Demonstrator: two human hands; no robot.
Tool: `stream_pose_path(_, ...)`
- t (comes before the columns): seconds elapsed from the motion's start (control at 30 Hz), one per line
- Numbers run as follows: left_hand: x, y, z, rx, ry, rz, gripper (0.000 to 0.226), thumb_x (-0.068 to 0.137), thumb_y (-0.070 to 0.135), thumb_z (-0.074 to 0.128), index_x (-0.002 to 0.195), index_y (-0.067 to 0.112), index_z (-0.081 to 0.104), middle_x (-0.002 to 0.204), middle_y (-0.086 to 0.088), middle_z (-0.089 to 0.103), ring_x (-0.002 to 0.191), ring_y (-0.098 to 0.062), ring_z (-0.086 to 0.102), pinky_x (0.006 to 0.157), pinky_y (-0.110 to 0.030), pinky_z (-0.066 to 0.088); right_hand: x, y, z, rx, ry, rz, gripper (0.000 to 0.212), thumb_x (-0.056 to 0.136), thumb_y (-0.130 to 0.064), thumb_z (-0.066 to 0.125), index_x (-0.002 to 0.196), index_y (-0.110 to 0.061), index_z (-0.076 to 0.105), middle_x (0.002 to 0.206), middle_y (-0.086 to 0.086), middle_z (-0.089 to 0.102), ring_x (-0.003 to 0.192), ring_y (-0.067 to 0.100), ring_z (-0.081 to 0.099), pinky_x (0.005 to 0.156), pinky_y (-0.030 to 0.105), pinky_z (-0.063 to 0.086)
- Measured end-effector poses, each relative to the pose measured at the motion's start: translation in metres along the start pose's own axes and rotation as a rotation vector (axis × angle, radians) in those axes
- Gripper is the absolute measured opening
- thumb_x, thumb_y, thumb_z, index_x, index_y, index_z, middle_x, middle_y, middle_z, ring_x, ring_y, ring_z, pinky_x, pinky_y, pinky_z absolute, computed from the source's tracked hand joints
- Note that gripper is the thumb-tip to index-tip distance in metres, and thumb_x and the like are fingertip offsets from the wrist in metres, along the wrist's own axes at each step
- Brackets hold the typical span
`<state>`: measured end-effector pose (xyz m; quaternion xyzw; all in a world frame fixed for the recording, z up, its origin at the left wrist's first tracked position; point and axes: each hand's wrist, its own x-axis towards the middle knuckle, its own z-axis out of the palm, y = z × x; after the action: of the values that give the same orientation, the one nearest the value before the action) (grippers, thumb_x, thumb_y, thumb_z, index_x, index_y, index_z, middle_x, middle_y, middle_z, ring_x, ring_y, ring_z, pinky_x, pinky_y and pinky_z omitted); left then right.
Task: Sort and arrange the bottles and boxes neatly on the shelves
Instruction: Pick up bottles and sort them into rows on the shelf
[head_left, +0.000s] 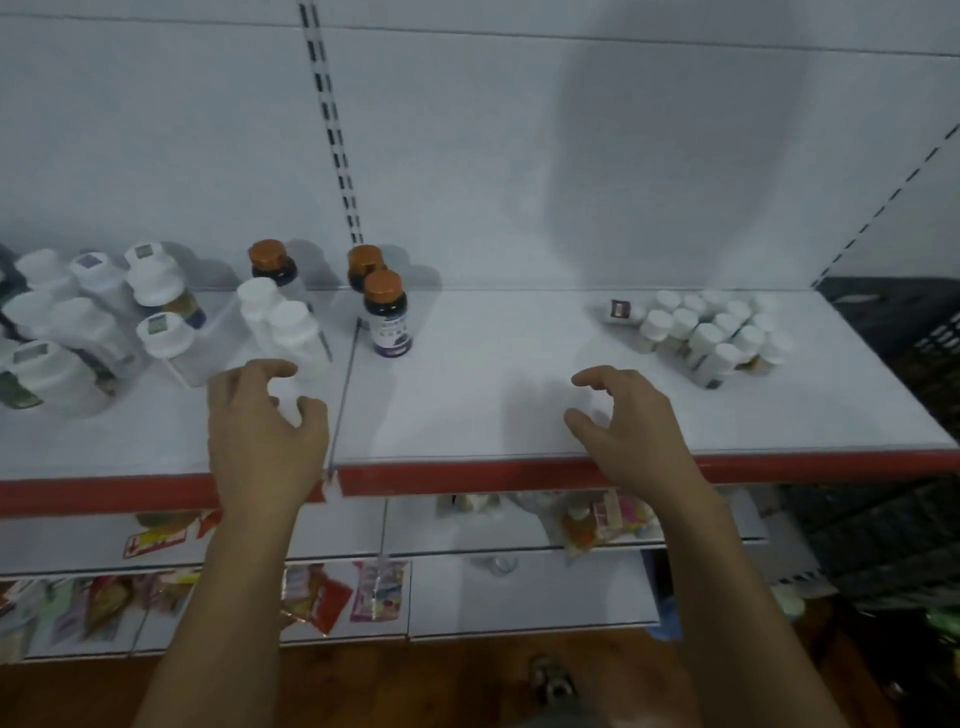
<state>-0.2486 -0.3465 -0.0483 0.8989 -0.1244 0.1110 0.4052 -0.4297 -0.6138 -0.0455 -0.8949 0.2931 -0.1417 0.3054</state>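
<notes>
No legible text; bottle labels (393, 332) (and packets (376, 590) below) too blurred.

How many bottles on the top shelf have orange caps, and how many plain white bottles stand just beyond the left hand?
Orange-cap bottles: 3
Plain white bottles: 2
Total: 5

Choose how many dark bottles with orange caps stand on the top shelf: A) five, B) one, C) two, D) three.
D: three orange-capped dark bottles stand upright on the top shelf, two close together near the middle and one further left.
</notes>
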Motion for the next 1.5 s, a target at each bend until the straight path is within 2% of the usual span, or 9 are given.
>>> stream_pose_path(0.1,-0.012,0.044,0.030,-0.014,-0.005,0.125,0.026,0.089,0.013,0.064,0.113,0.019,0.063,0.118,-0.004,0.055,0.091,-0.017,0.056,0.081,-0.032,0.043,0.004,0.032,-0.033,0.042,0.096,-0.032,0.027,0.092,-0.027,0.069,0.118,-0.029,0.064,0.113,-0.010,0.063,0.097,0.003,0.058,0.082,0.021,0.041)
stream_pose_path(0.37,-0.048,0.178,0.168,-0.122,-0.447,0.291,0.031,0.092,0.026,0.066,0.122,0.032,0.058,0.112,0.010,0.058,0.087,-0.003,0.060,0.072,-0.021,0.045,0.042,0.123,-0.108,0.103,0.225,0.014,0.030,0.089,-0.029,0.072,0.115,-0.030,0.060,0.064,-0.011,0.063,0.067,0.003,0.061,0.062,0.015,0.046)
stream_pose_path(0.47,-0.055,0.213,0.206,-0.176,-0.477,0.305,0.034,0.092,0.032,0.065,0.124,0.037,0.054,0.097,0.012,0.056,0.077,-0.004,0.060,0.067,-0.022,0.047,0.049,0.140,-0.105,0.112,0.193,0.058,0.037,0.086,-0.042,0.072,0.115,-0.031,0.053,0.066,-0.009,0.060,0.068,0.013,0.061,0.062,0.033,0.049)
stream_pose_path(0.57,-0.053,0.233,0.238,-0.181,-0.439,0.282,0.028,0.091,0.034,0.067,0.117,0.033,0.057,0.075,0.018,0.048,0.066,0.000,0.051,0.062,-0.021,0.038,0.056,0.148,-0.098,0.119,0.194,0.089,0.040,0.083,-0.055,0.071,0.109,-0.032,0.051,0.071,-0.011,0.060,0.070,0.012,0.061,0.060,0.033,0.049)
stream_pose_path(0.77,-0.048,0.244,0.267,-0.091,-0.491,0.150,0.026,0.088,0.039,0.072,0.105,0.025,0.058,0.096,0.006,0.068,0.089,-0.019,0.063,0.077,-0.037,0.053,0.068,0.160,-0.097,0.108,0.191,0.033,0.025,0.087,-0.051,0.070,0.102,-0.031,0.066,0.075,-0.015,0.062,0.070,0.008,0.060,0.059,0.026,0.044)
stream_pose_path(1.03,-0.056,0.209,0.192,-0.138,-0.250,0.067,0.023,0.083,0.047,0.076,0.094,0.037,0.059,0.070,0.013,0.049,0.065,-0.001,0.049,0.055,-0.014,0.031,0.068,0.146,-0.100,0.164,0.205,-0.057,0.019,0.081,-0.024,0.077,0.097,-0.030,0.068,0.062,-0.016,0.054,0.063,0.007,0.056,0.057,0.018,0.040)
stream_pose_path(1.23,-0.063,0.128,0.066,-0.007,0.125,-0.115,0.028,0.085,0.049,0.074,0.104,0.036,0.060,0.090,0.015,0.059,0.077,-0.006,0.057,0.066,-0.025,0.048,0.091,0.073,-0.070,0.332,0.114,-0.300,0.025,0.082,-0.016,0.077,0.102,-0.029,0.070,0.064,-0.010,0.050,0.062,0.011,0.051,0.062,0.022,0.043)
stream_pose_path(1.33,-0.075,0.095,0.003,0.025,0.248,-0.209,0.029,0.086,0.049,0.073,0.108,0.039,0.058,0.099,0.011,0.061,0.082,-0.008,0.062,0.069,-0.040,0.058,0.094,0.014,-0.027,0.387,-0.042,-0.431,0.029,0.081,-0.010,0.079,0.106,-0.025,0.073,0.075,-0.012,0.051,0.074,0.004,0.053,0.071,0.008,0.039)
stream_pose_path(1.5,-0.108,0.037,-0.087,0.093,0.387,-0.249,0.026,0.088,0.045,0.071,0.108,0.039,0.057,0.106,0.014,0.058,0.091,0.000,0.058,0.075,-0.032,0.054,0.064,-0.090,0.057,0.435,-0.256,-0.600,0.032,0.079,-0.006,0.081,0.105,-0.022,0.074,0.079,-0.012,0.055,0.077,-0.002,0.053,0.072,0.000,0.035)
